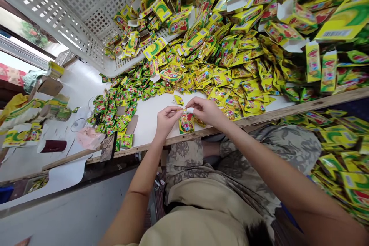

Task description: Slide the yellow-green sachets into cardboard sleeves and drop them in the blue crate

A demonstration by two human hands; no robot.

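Observation:
A small yellow and green printed carton stands near the front edge of the table, its white flaps up at the top. My left hand pinches the carton's top at its left side. From the right, my right hand has thumb and fingers closed at a white flap of the same carton. Just beyond my fingers lies a small yellow sachet. Close to my right hand, a heap of yellow sachets spreads over the table. The inside of the carton is hidden from me.
A white perforated basket lies tipped at the back, with open cartons spilling out. Green sachets are piled to the left. A wooden strip edges the table. More cartons lie low at the right.

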